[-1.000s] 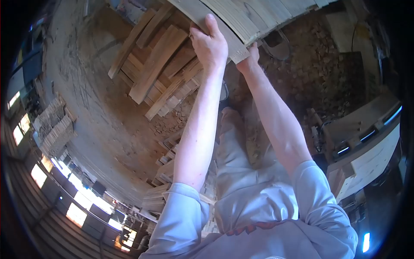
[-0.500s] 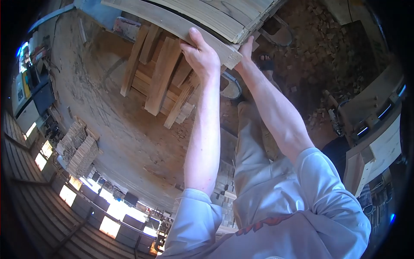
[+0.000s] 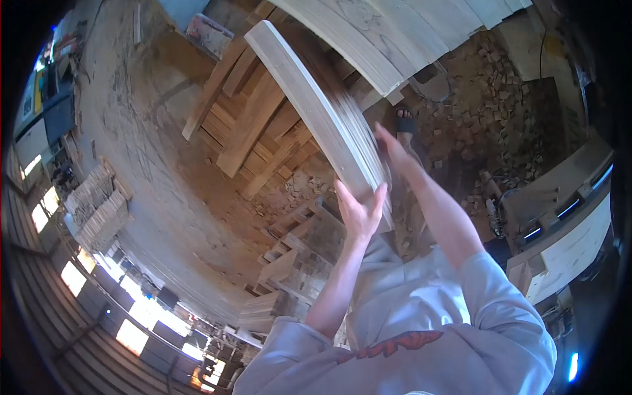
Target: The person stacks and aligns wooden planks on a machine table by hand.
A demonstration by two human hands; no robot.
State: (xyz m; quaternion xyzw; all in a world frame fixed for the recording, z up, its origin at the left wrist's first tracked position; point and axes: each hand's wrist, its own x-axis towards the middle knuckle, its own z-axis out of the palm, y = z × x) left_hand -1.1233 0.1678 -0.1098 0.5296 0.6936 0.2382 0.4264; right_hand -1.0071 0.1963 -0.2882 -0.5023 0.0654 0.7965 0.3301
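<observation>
A bundle of long wooden boards hangs between my hands, slanting from upper left down toward my lap. My left hand is wrapped round its near end, with the thumb and fingers on either side. My right hand is at the bundle's right side, blurred by motion; whether it touches the boards cannot be made out. Beyond the bundle, a surface of pale boards laid side by side fills the top of the view, apart from the boards I hold.
Loose timbers lie stacked on the floor behind the bundle. Small wood offcuts litter the ground at the right. Wooden pieces are piled left of my legs. A machine with a pale panel stands at the right.
The held boards have come away from the pale board surface, swung to a steeper slant and moved toward my body. My left hand has moved down and right; my right hand has also shifted lower.
</observation>
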